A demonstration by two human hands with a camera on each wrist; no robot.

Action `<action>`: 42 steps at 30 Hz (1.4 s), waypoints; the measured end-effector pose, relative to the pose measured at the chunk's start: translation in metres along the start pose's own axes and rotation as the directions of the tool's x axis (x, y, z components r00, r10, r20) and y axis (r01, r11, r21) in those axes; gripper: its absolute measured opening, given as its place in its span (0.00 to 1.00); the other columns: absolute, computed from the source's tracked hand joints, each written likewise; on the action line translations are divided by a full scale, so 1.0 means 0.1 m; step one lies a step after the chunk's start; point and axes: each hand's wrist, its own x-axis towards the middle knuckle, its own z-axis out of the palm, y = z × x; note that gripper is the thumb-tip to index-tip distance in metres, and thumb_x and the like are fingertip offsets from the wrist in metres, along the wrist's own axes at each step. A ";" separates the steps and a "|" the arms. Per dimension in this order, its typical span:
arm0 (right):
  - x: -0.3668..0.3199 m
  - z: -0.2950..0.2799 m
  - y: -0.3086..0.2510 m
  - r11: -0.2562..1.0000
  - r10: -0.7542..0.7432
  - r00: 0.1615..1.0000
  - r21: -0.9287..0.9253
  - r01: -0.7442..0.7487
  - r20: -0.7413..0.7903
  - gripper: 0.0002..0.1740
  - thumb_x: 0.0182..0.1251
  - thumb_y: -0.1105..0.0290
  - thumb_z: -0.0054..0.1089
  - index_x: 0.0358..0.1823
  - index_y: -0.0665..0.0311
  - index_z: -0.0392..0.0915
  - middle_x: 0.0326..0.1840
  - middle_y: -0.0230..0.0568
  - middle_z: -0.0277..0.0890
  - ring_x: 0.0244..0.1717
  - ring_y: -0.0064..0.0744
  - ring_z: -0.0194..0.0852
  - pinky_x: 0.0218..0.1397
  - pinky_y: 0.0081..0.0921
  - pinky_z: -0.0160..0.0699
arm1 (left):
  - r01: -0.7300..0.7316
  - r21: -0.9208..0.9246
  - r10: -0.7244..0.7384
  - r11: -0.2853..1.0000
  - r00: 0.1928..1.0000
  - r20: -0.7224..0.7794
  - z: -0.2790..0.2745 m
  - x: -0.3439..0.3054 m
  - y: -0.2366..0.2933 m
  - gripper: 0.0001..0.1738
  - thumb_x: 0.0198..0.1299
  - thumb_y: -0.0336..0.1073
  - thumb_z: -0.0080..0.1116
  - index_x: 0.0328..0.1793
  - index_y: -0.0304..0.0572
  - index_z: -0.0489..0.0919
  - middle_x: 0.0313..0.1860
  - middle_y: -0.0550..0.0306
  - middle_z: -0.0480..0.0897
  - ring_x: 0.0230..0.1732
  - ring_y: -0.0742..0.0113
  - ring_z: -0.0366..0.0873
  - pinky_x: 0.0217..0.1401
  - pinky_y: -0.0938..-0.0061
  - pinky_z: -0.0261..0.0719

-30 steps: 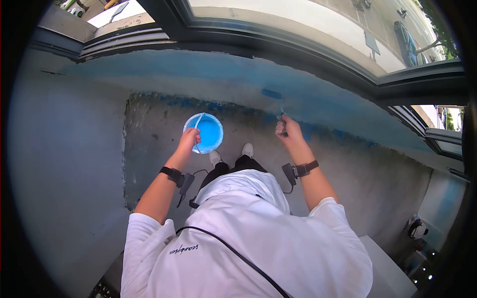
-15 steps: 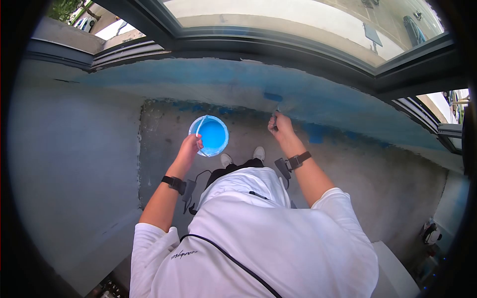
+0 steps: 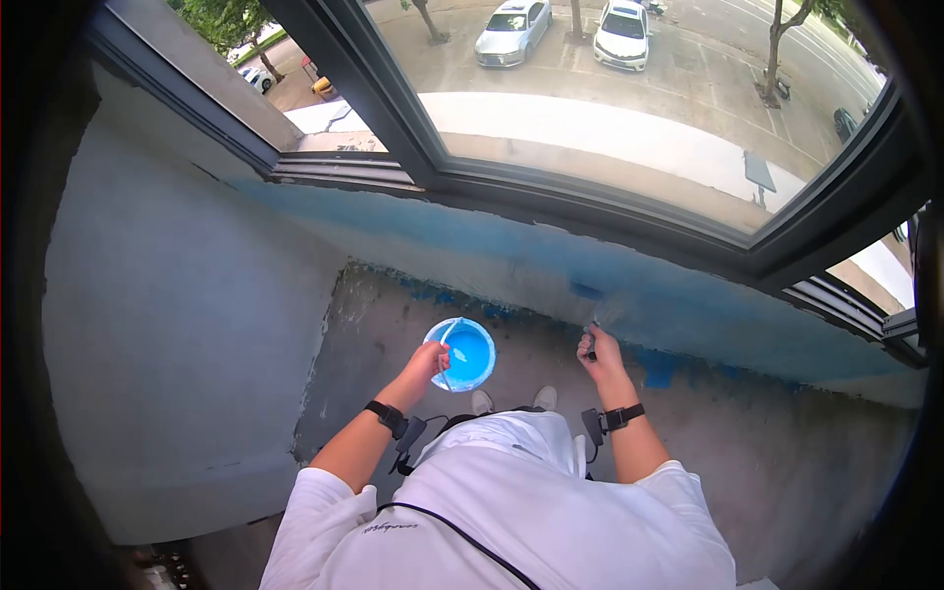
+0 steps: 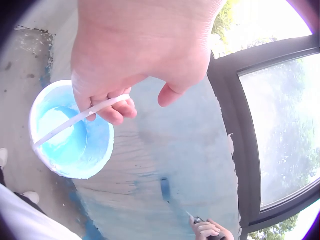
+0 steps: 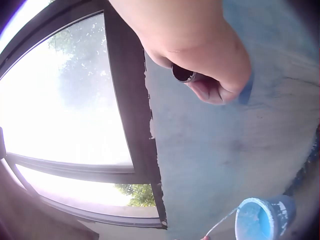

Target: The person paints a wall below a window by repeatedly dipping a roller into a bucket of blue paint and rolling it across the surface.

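Observation:
My left hand (image 3: 425, 362) grips the thin pale bail handle (image 4: 75, 119) of a white bucket (image 5: 285, 210). Bright blue paint (image 3: 470, 349) fills part of it. In the left wrist view the fingers curl under the bail while the thumb sticks out free. My right hand (image 3: 605, 354) is wrapped around the handle of a paint roller, its dark hollow end (image 5: 182, 73) showing in the right wrist view. The blue roller head (image 4: 165, 190) lies against the low wall (image 3: 531, 256) under the window, ahead of the right hand.
A dark window frame (image 3: 590, 216) runs above the blue-streaked wall. To the left stands a plain grey wall (image 3: 197, 324). Blue paint patches (image 3: 659, 369) mark the concrete floor near the wall's foot. My shoes (image 3: 546, 397) are just behind the bucket.
The head view has tilted up, showing more of the window and parked cars outside; bucket and hands sit lower in it. Both hands keep their grips, and the roller stays at the wall.

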 end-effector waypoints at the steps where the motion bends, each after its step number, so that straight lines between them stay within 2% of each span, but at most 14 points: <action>1: 0.08 -0.04 0.00 1.000 -0.010 1.000 -0.003 0.010 0.012 0.07 0.73 0.68 0.48 0.38 0.63 0.65 0.23 0.30 0.60 0.21 0.20 0.59 0.23 0.18 0.59 | -0.015 -0.002 0.015 1.000 1.000 0.004 0.01 -0.02 0.00 0.09 0.59 0.39 0.54 0.42 0.44 0.73 0.31 0.63 0.76 0.34 0.74 0.74 0.44 0.78 0.73; 4: 0.19 -0.20 -0.02 0.998 0.069 0.998 -0.016 -0.068 0.015 0.07 0.73 0.68 0.48 0.36 0.61 0.64 0.22 0.29 0.60 0.21 0.20 0.58 0.22 0.18 0.59 | 0.001 0.023 -0.001 1.000 1.000 -0.010 -0.02 -0.09 0.02 0.10 0.60 0.39 0.54 0.43 0.44 0.73 0.30 0.63 0.76 0.33 0.74 0.74 0.43 0.78 0.74; 6: 0.16 -0.38 -0.06 0.944 0.224 0.965 0.218 -0.249 0.133 0.08 0.73 0.67 0.49 0.35 0.60 0.64 0.22 0.28 0.59 0.21 0.20 0.58 0.22 0.18 0.58 | 0.001 0.050 0.000 0.999 1.000 -0.026 -0.03 -0.10 0.03 0.11 0.61 0.36 0.49 0.47 0.40 0.74 0.31 0.63 0.76 0.34 0.72 0.74 0.45 0.76 0.74; 23: -1.01 -1.21 0.67 0.984 0.010 0.992 0.179 0.013 -0.126 0.08 0.73 0.63 0.49 0.41 0.60 0.70 0.20 0.29 0.63 0.19 0.21 0.60 0.21 0.19 0.60 | -0.008 0.068 0.003 0.998 0.997 0.077 -0.23 0.12 0.01 0.10 0.54 0.39 0.54 0.39 0.42 0.73 0.26 0.61 0.74 0.28 0.71 0.72 0.36 0.76 0.73; 26: -1.29 -1.15 0.95 0.993 -0.102 0.981 0.041 0.111 -0.163 0.08 0.73 0.62 0.50 0.42 0.58 0.69 0.20 0.28 0.62 0.19 0.20 0.60 0.21 0.19 0.61 | -0.013 0.013 0.012 1.000 0.996 0.085 -0.28 0.16 -0.09 0.11 0.54 0.41 0.54 0.37 0.42 0.72 0.26 0.61 0.74 0.27 0.70 0.72 0.34 0.76 0.73; 28: -1.48 -1.06 1.14 0.823 -0.353 0.922 -0.521 0.226 -0.159 0.08 0.74 0.61 0.50 0.42 0.57 0.69 0.20 0.27 0.62 0.19 0.19 0.62 0.20 0.21 0.63 | 0.005 -0.043 -0.002 0.999 0.998 0.069 -0.29 0.23 -0.10 0.14 0.53 0.44 0.55 0.38 0.41 0.73 0.26 0.59 0.73 0.27 0.70 0.72 0.33 0.76 0.72; 29: -1.53 -1.06 1.18 0.810 -0.386 0.910 -0.529 0.254 -0.155 0.08 0.74 0.61 0.50 0.42 0.57 0.69 0.20 0.27 0.62 0.19 0.19 0.62 0.20 0.21 0.63 | 0.007 -0.052 -0.003 0.999 0.997 0.073 -0.31 0.32 -0.17 0.14 0.54 0.44 0.54 0.38 0.41 0.74 0.27 0.59 0.74 0.27 0.69 0.72 0.32 0.75 0.71; 31: -1.63 -1.12 1.27 0.571 -0.425 0.902 -0.796 0.200 -0.078 0.10 0.73 0.60 0.51 0.46 0.57 0.70 0.22 0.28 0.65 0.19 0.19 0.64 0.20 0.22 0.64 | 0.014 -0.076 -0.007 0.997 0.995 0.098 -0.37 0.43 -0.34 0.15 0.54 0.44 0.54 0.38 0.40 0.74 0.27 0.58 0.74 0.27 0.69 0.72 0.31 0.74 0.71; 32: -1.68 -1.10 1.31 0.560 -0.447 0.891 -0.802 0.207 -0.081 0.10 0.73 0.60 0.51 0.46 0.57 0.70 0.22 0.28 0.65 0.19 0.19 0.64 0.20 0.22 0.64 | -0.001 -0.006 0.001 1.000 0.996 0.094 -0.39 0.46 -0.39 0.15 0.54 0.45 0.54 0.38 0.39 0.75 0.28 0.58 0.74 0.28 0.68 0.72 0.32 0.73 0.71; 34: -1.80 -1.13 1.40 0.304 -0.545 0.839 -0.933 0.193 -0.004 0.14 0.72 0.60 0.53 0.52 0.59 0.72 0.24 0.30 0.68 0.21 0.21 0.66 0.24 0.26 0.69 | -0.008 0.052 0.002 0.999 0.994 0.113 -0.40 0.57 -0.54 0.16 0.54 0.45 0.53 0.37 0.38 0.75 0.28 0.57 0.74 0.28 0.68 0.72 0.32 0.73 0.71; 35: -1.78 -1.22 1.43 0.074 -0.620 0.772 -0.969 0.235 0.140 0.18 0.69 0.61 0.55 0.56 0.62 0.72 0.27 0.37 0.74 0.27 0.33 0.74 0.33 0.32 0.74 | -0.020 0.038 0.016 0.999 0.995 0.102 -0.44 0.64 -0.62 0.16 0.55 0.45 0.53 0.39 0.39 0.75 0.27 0.58 0.74 0.28 0.68 0.71 0.32 0.74 0.71; 36: -1.78 -1.32 1.45 0.076 -0.631 0.766 -0.973 0.219 0.123 0.18 0.69 0.61 0.55 0.56 0.62 0.72 0.27 0.37 0.74 0.27 0.33 0.74 0.33 0.32 0.74 | -0.030 0.027 0.028 0.999 0.996 0.088 -0.47 0.70 -0.71 0.15 0.57 0.45 0.52 0.40 0.39 0.74 0.26 0.58 0.73 0.27 0.69 0.71 0.32 0.75 0.71; 38: -1.86 -1.33 1.53 -0.270 -0.682 0.587 -0.896 0.352 0.436 0.18 0.69 0.60 0.55 0.55 0.61 0.73 0.34 0.48 0.80 0.37 0.49 0.80 0.42 0.39 0.76 | -0.028 0.020 0.026 0.999 0.993 0.111 -0.53 0.66 -0.80 0.19 0.59 0.47 0.51 0.43 0.37 0.75 0.27 0.59 0.73 0.28 0.69 0.71 0.32 0.75 0.71; 42: -1.97 -1.32 1.53 -0.311 -0.656 0.676 -0.936 0.164 0.336 0.17 0.69 0.58 0.53 0.55 0.56 0.73 0.41 0.55 0.80 0.43 0.61 0.78 0.45 0.45 0.76 | 0.029 -0.068 -0.025 0.997 0.998 0.064 -0.59 0.73 -0.95 0.20 0.60 0.48 0.52 0.47 0.38 0.73 0.26 0.59 0.72 0.26 0.69 0.70 0.30 0.75 0.71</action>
